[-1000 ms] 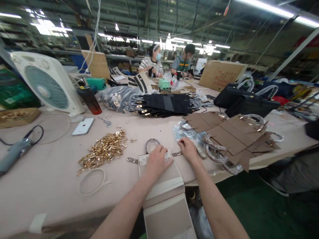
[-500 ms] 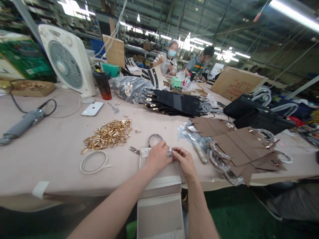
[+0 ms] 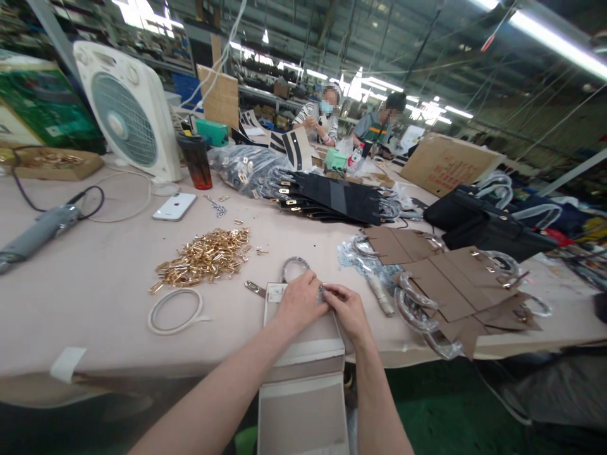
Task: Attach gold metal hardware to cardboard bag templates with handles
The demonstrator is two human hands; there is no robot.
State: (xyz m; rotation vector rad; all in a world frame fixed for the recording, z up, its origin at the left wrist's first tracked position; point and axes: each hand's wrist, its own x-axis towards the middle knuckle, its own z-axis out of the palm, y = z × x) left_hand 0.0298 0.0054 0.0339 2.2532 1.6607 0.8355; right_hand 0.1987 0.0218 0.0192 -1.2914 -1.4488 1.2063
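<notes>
My left hand point(image 3: 301, 300) lies flat on the far end of a long, beige, folded bag piece point(image 3: 301, 414). Its fingers are slightly bent and close together, and I cannot tell if they grip anything, because my hand hides what is under it. My right hand point(image 3: 348, 311) is just beside it, at the far right corner of the bag piece. Its thumb and first finger are narrow, with their tips at a tiny, shiny, grey bit point(image 3: 322, 291). That bit is too small for me to tell if I hold it or only touch it.

The bag piece lies across the front edge of the pale pink-beige worktop point(image 3: 114, 316), and its near part hangs down below that edge. A round, dark handle in clear plastic point(image 3: 286, 268) pokes out past its far end. A short brown strap with a metal plate point(image 3: 256, 288) sticks out by its far left corner.

On my left, a roll of white tape point(image 3: 152, 314) lies near the worktop's front edge, with a pile of small gold metal parts point(image 3: 203, 256) behind it. Flat brown bag pieces with plastic-wrapped handles point(image 3: 450, 284) lie toward the right, and some poke over the front edge.
</notes>
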